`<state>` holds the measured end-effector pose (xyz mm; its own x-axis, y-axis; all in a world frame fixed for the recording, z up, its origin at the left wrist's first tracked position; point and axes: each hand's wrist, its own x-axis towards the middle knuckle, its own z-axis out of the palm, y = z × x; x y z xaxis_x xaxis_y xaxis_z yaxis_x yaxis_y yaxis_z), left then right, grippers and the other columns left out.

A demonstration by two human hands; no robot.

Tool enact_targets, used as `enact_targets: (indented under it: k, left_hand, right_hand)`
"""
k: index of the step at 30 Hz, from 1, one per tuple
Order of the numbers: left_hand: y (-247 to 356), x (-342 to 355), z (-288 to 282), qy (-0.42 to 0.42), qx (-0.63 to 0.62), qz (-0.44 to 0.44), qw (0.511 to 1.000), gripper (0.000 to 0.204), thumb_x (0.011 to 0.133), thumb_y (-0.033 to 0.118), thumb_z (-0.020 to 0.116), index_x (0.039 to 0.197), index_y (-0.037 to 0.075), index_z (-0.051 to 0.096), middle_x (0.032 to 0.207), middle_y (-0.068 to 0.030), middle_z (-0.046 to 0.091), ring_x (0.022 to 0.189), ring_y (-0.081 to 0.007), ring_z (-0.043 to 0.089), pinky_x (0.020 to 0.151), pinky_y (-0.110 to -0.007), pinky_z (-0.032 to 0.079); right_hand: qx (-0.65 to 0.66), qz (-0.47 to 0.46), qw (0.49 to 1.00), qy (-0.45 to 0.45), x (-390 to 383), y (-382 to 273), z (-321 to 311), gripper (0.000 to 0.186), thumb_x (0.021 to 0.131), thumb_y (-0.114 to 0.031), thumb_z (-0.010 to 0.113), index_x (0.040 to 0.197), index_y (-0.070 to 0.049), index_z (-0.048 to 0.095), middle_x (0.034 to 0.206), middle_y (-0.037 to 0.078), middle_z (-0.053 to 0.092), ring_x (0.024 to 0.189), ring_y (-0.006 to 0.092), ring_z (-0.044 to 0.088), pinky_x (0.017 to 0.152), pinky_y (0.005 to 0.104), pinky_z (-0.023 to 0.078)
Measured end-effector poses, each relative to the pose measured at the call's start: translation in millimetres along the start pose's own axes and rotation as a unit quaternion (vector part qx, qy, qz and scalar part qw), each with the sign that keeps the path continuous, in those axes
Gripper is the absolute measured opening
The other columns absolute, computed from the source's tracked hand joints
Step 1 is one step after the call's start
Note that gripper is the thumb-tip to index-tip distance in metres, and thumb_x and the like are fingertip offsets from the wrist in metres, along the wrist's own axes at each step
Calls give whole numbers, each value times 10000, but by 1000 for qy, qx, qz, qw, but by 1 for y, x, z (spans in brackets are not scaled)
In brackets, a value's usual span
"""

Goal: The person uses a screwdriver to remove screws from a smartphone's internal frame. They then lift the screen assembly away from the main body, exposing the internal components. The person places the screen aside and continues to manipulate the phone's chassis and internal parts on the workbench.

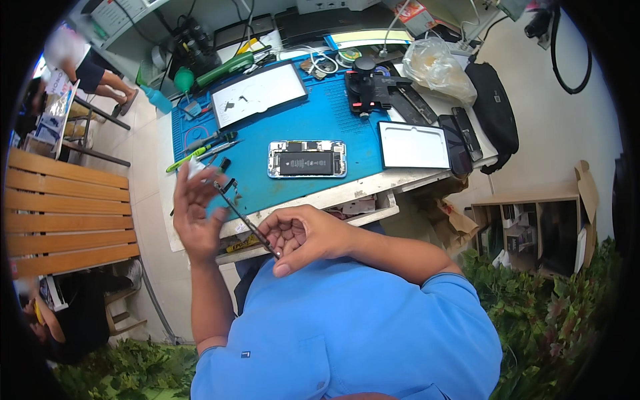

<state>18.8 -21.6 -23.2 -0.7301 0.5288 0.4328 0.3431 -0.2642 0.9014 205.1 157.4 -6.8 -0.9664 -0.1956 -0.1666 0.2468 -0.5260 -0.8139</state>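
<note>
My right hand [303,235] is closed on the lower end of a thin dark phone screen panel [248,224], seen nearly edge-on in front of my chest. A small flex cable [229,186] sticks out at the panel's upper end. Beside that end, my left hand [198,217] is raised with its fingers apart, slightly blurred. On the blue work mat [267,193] beyond my hands lies an opened phone [307,159], its black battery and inner boards exposed.
A white tray [260,95] with small parts lies behind the phone; another white tray [415,145] is right of it. Screwdrivers and tweezers [212,147] lie at the mat's left. A black clamp holder [365,90] stands behind. An open drawer [360,212] juts from the table's front.
</note>
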Motion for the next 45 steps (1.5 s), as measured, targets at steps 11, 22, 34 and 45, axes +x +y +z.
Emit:
enact_targets:
  k: [11, 22, 34, 45]
  left_hand:
    - [40, 18, -7, -281, 395, 324, 813, 572, 845, 171, 964, 1372, 263, 761, 1478, -50, 734, 1436, -312, 672, 1248, -560, 507]
    - [26, 7, -37, -54, 314, 197, 927, 912, 723, 116, 1051, 1516, 30, 610, 1441, -195, 719, 1391, -394, 688, 1204, -512, 560]
    - [10, -27, -56, 4, 248, 73, 966, 883, 724, 98, 1017, 1507, -12, 623, 1422, -181, 728, 1363, -312, 694, 1197, -468, 530]
    - [28, 12, -44, -27, -66, -161, 984, 1011, 714, 334, 1029, 1495, -141, 598, 1309, -194, 718, 1187, -336, 802, 1084, -455, 631]
  right_hand:
    - [103, 100, 989, -18, -17, 0, -11, 569, 964, -361, 908, 1260, 73, 689, 983, 112, 709, 832, 201, 760, 673, 345, 668]
    - [-726, -170, 624, 234, -38, -66, -100, 804, 866, -374, 954, 1497, 2, 629, 1338, 198, 709, 1250, 391, 663, 1067, 486, 560]
    - [-763, -2, 636, 113, -6, -103, -96, 730, 699, -339, 889, 1259, 91, 704, 1162, 211, 648, 1168, 382, 643, 1053, 472, 561]
    - [-762, -119, 636, 40, 4, -88, -94, 616, 808, -324, 882, 1278, 35, 712, 1227, 181, 686, 1197, 354, 644, 1060, 465, 564]
